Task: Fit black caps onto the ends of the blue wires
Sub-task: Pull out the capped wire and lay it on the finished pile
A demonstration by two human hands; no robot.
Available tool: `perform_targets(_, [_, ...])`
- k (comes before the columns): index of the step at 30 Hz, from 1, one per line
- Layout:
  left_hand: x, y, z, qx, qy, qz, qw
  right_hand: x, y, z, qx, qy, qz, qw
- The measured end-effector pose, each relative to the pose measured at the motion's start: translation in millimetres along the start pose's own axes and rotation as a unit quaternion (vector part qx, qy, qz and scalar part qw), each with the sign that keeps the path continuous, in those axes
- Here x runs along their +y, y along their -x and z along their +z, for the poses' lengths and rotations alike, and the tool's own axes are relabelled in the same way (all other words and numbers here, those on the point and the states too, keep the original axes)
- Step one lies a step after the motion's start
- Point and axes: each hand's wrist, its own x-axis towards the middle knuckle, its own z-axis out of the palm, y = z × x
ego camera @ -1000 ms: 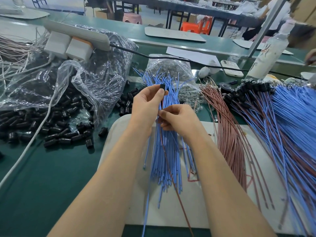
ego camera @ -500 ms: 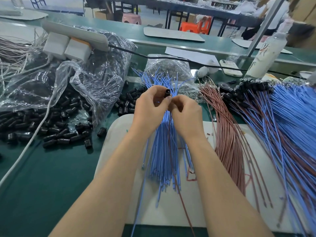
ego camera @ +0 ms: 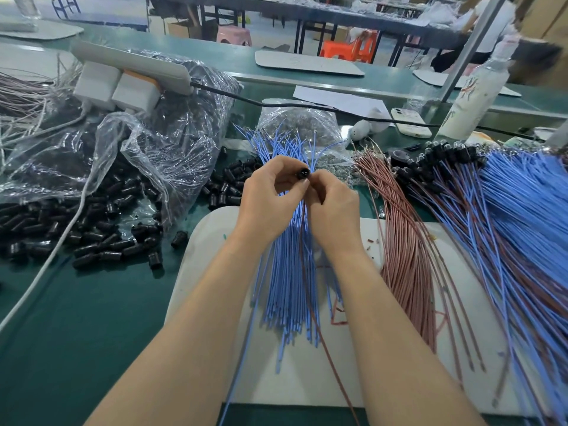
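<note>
Bare green tabletop (ego camera: 76,333) near left; black caps (ego camera: 92,250) and plastic bag (ego camera: 172,155) beyond, wire bundles (ego camera: 522,210) right.

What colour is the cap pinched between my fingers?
The cap is black, clearest in the head view.

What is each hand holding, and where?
Left hand pinches a black cap by its sides; right hand pinches wire near its end, at the cap's opening.

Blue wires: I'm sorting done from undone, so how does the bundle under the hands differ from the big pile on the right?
The middle bundle has uncapped far ends; the right pile carries black caps at its far ends. The middle bundle is smaller and almost all blue; the right pile is larger and mixed with reddish-brown wires. Both lie fanned on the white mat.
</note>
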Motion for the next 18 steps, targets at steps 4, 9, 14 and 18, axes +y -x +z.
perform_targets(4, [-0.2, 0.5, -0.4, -0.008, 0.009, 0.001, 1.0, -1.1, 0.5, 0.1, 0.006, -0.003, -0.001, 1.0])
perform_targets(9, [-2.3, -0.2, -0.2, -0.011, -0.012, -0.003, 1.0, -1.4, 0.4, 1.2, -0.002, -0.001, 0.006, 1.0])
perform_targets(14, [-1.7, 0.4, 1.2, -0.012, -0.015, -0.016, 1.0, 0.0, -0.2, 1.8, 0.006, 0.011, 0.009, 1.0])
perform_targets(18, [0.4, 1.0, 2.2, -0.008, -0.005, -0.015, 1.0, -0.4, -0.2, 1.3, 0.007, 0.003, 0.009, 1.0])
